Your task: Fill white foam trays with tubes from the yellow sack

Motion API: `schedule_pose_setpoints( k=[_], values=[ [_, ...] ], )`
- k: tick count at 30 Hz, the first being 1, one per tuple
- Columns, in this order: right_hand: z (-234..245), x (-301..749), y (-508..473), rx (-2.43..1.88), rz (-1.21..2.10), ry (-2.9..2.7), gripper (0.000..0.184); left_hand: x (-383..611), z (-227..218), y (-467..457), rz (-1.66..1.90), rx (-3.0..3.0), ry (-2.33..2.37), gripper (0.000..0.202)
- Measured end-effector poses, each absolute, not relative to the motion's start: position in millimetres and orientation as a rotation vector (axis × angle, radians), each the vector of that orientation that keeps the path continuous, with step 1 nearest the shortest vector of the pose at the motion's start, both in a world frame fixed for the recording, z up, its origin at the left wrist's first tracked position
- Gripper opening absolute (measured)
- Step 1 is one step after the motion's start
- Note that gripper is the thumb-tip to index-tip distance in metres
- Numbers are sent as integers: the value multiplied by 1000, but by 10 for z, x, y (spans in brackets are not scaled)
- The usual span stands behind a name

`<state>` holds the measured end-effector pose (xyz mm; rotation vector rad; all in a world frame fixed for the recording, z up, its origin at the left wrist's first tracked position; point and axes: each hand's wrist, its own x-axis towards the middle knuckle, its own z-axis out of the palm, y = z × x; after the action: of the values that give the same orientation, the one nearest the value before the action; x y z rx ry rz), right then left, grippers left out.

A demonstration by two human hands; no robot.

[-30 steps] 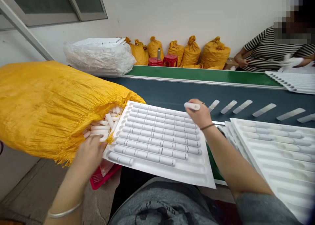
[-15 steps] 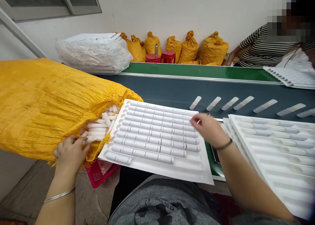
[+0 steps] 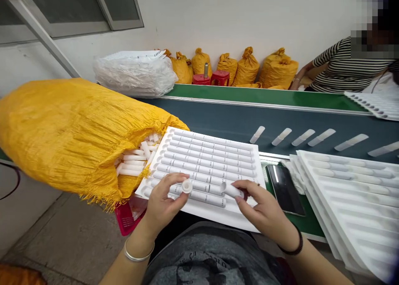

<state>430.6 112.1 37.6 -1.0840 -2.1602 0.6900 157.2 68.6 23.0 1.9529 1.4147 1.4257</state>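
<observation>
Between thumb and fingers, my left hand (image 3: 165, 202) pinches a short white hollow tube (image 3: 187, 186), its open end facing up toward me. My right hand (image 3: 262, 206) grips a white printed tube (image 3: 233, 190), whose open end points left. The two pieces are apart, a short way from each other. Both hands are over the front part of a white grooved tray (image 3: 240, 210). Rows of white printed tubes (image 3: 199, 166) lie in its grooves. At the tray's left, a yellow woven sack (image 3: 77, 127) gapes open, showing many loose white tubes (image 3: 134, 162).
A black phone (image 3: 285, 189) lies right of the tray, beside stacked white trays (image 3: 358, 218). Several joined tubes lie on the dark conveyor belt (image 3: 218, 114). A plastic-wrapped bundle (image 3: 134, 75) stands at the back left. Across the belt sits a person in a striped top (image 3: 343, 65).
My left hand has come from the sack to the tray's front with a white tube. My right hand has moved nearer from the tray's right edge and now holds a printed tube.
</observation>
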Motion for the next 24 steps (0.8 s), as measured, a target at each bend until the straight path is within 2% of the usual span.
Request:
schedule_pose_setpoints(
  k=[3,10,12,14,19,24],
  values=[
    [434,4185,1063,-877,841,-2080,29,1702,328,673,1309,2110,1341,35],
    [501,4138,1177,-520,763,-2206,43,1705,543,583,1038,2334,1293,42],
    [515,4136,1194,-504,746,-2207,44,1690,572,567,1012,2289,1335,50],
    [514,4131,1201,-531,715,-2165,44,1672,591,564,968,2188,1423,56],
    [479,4145,1224,-587,732,-2127,35,1654,599,561,899,2106,1380,27],
    [479,4158,1237,-817,893,-2081,22,1711,562,549,1016,2355,1389,35]
  ],
)
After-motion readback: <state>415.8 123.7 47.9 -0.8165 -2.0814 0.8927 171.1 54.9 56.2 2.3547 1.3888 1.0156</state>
